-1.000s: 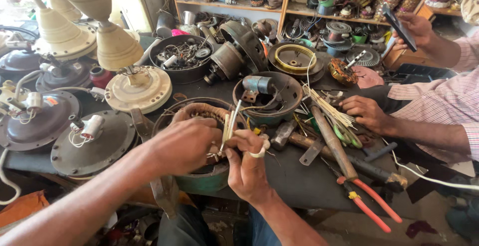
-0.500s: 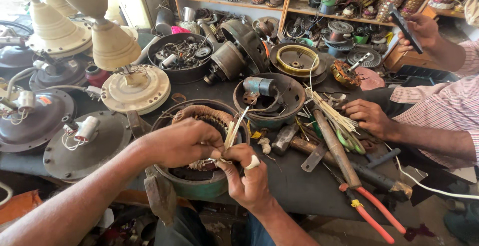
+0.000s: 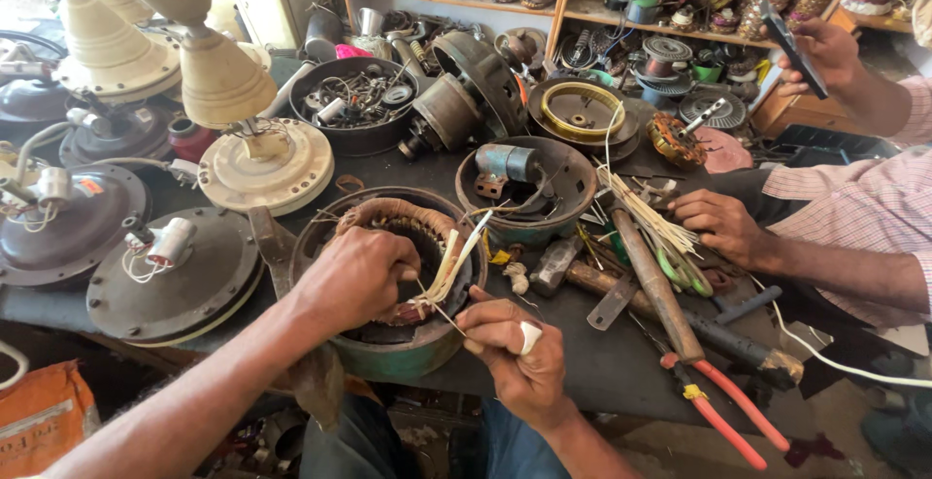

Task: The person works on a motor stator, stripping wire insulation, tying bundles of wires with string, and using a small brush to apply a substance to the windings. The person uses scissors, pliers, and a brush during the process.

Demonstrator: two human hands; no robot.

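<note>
The fan motor stator (image 3: pixel 393 275) is being kept in its green housing at the near edge of the table (image 3: pixel 621 363), just in front of the person. The left hand (image 3: pixel 354 275) is being pressed onto the winding, fingers curled shut around pale insulation strips (image 3: pixel 451 261). Compared with a second ago, the right hand (image 3: pixel 515 343) is being held lower and nearer, fingers pinched narrow on a thin wire (image 3: pixel 437 309), suggesting threading is being continued. A co-worker's hand (image 3: pixel 718 227) is being rested beside red-handled pliers (image 3: pixel 733 411).

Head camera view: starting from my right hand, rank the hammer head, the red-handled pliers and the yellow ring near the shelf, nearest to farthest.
From the right hand:
1. Hammer head, just up and right of it on the bench.
2. Red-handled pliers, farther right near the bench edge.
3. Yellow ring, far back toward the shelf.
</note>
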